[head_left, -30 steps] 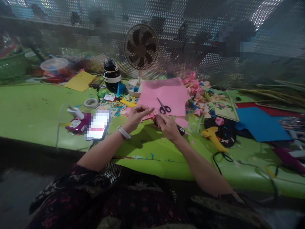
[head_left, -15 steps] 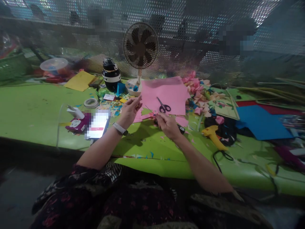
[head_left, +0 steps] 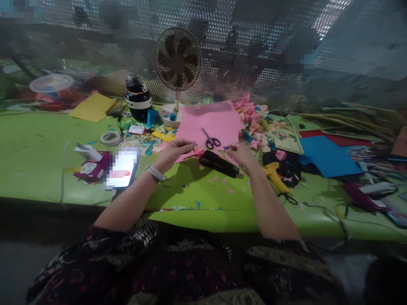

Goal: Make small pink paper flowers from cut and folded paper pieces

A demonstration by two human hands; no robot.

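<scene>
My left hand (head_left: 173,152) is over the green table (head_left: 38,156), fingers curled in a pinch on a small pink paper piece (head_left: 197,151) at its fingertips. My right hand (head_left: 241,153) has reached further out, fingers pinched near the edge of the big pink sheet (head_left: 213,120); what it grips is too small to make out. A black stapler (head_left: 218,163) lies on the table between and just below both hands. Small black-handled scissors (head_left: 210,141) rest on the pink sheet, just beyond the hands.
A phone (head_left: 122,173) and purple pouch (head_left: 90,170) lie left of my left arm. A tape roll (head_left: 110,138), paper scraps, a desk fan (head_left: 177,63) and a black jar (head_left: 136,98) stand behind. A yellow glue gun (head_left: 276,176), folded pink paper pieces (head_left: 254,123) and blue paper (head_left: 327,156) are on the right.
My right hand moved right and away from the left one, uncovering the black stapler on the table. My left hand stayed pinched by the pink piece. The view shifted slightly to the right.
</scene>
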